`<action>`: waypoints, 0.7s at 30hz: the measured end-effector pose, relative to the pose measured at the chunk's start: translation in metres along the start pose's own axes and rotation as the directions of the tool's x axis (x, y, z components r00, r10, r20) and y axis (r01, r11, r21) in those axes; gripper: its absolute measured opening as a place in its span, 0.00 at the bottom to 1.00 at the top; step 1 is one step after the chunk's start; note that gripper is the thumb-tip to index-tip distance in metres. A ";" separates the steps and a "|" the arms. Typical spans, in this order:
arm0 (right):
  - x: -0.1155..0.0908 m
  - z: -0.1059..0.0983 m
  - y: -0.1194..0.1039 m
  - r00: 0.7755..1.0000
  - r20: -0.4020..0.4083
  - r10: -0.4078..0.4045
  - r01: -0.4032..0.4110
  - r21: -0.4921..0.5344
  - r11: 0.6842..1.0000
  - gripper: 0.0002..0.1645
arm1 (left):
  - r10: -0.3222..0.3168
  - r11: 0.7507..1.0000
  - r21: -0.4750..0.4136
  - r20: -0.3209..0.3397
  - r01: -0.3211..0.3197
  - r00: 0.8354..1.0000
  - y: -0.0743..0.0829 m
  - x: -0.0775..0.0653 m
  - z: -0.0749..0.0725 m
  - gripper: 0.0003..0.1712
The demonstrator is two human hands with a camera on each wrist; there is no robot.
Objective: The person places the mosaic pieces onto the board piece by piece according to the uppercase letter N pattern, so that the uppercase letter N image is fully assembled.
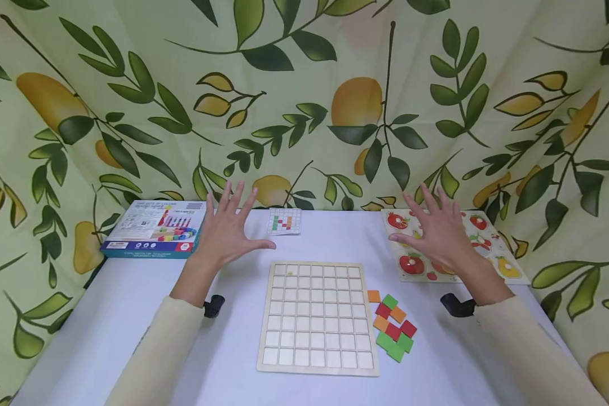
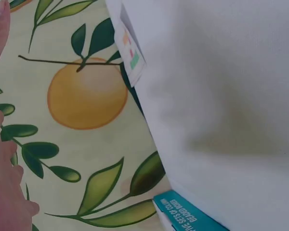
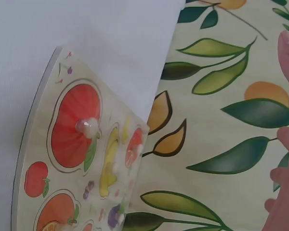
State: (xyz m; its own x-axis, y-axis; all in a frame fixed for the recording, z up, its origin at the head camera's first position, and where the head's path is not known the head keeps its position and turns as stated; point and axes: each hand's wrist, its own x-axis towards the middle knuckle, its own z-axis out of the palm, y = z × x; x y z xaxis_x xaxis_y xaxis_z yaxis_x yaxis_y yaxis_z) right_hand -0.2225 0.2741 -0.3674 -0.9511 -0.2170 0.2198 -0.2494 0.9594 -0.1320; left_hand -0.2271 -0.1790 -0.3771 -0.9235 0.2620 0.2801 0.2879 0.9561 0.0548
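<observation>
Both hands are raised above the table with fingers spread, and neither holds anything. In the head view my left hand (image 1: 228,228) hovers between the boxed toy set and a small pattern card (image 1: 285,221). My right hand (image 1: 436,228) is over the fruit knob puzzle (image 1: 411,264), partly covering it. Between the forearms lies a wooden grid board (image 1: 317,316) with bare white squares. Beside its right edge are several loose square tiles in green (image 1: 395,352), red (image 1: 408,329) and orange (image 1: 373,296). Each wrist view shows only an edge of its hand.
A flat toy box (image 1: 152,228) with a teal side lies at the table's back left. A curtain (image 1: 304,96) printed with leaves and oranges hangs behind and around the white table (image 1: 223,361). Dark wrist cameras (image 1: 214,306) sit on both wrists.
</observation>
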 end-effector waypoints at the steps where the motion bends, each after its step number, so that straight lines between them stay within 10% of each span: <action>1: -0.002 -0.001 -0.001 1.000 -0.004 -0.007 0.007 0.006 1.000 0.63 | -0.003 1.000 -0.002 0.002 0.003 1.000 0.001 -0.002 0.000 0.75; 21: -0.054 0.015 -0.016 0.992 0.071 -0.104 0.070 0.373 0.925 0.53 | 0.034 0.974 -0.222 0.282 0.031 0.959 0.018 -0.060 0.011 0.76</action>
State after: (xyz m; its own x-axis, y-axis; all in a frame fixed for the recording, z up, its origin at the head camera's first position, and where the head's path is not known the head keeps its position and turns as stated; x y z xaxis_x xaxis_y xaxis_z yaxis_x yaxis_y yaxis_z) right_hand -0.1702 0.2679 -0.3915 -0.9307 -0.3275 0.1631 -0.3652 0.8053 -0.4670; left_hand -0.1694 -0.1761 -0.4032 -0.9473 0.3205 0.0002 0.3082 0.9107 0.2752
